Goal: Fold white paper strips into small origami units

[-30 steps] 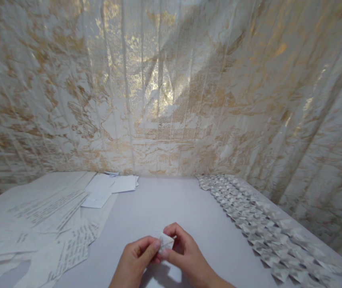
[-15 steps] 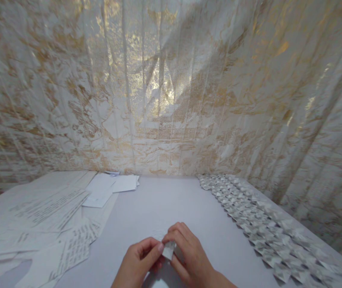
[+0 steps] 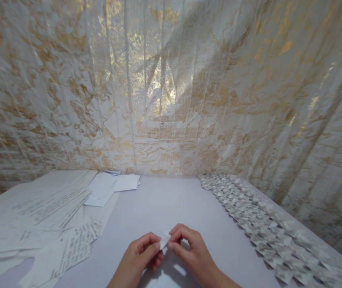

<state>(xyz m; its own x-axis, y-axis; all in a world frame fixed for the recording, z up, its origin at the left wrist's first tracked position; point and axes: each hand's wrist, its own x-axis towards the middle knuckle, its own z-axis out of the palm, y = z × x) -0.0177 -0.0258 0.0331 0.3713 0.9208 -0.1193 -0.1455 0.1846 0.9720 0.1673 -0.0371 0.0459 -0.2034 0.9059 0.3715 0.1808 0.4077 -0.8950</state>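
Note:
Between my two hands, just above the white table, is a small folded piece of paper (image 3: 164, 240). My left hand (image 3: 142, 254) pinches its left side between thumb and index finger, the other fingers curled below. On the opposite side, the thumb and index fingertips of my right hand (image 3: 189, 248) are closed on the paper's right edge. The paper is white and tilted; its exact folded shape is too small to make out. Shadows of both hands fall on the table (image 3: 159, 208) beneath.
Rows of small folded paper pieces (image 3: 257, 224) run along the table's right side. Printed paper sheets (image 3: 48, 212) lie overlapping on the left, with blank white paper pieces (image 3: 126, 182) at the back. A white and gold curtain (image 3: 165, 100) hangs behind the table.
My right hand has shifted its grip to the paper's right edge, its thumb now showing. The paper has been turned and raised slightly, showing a whiter face.

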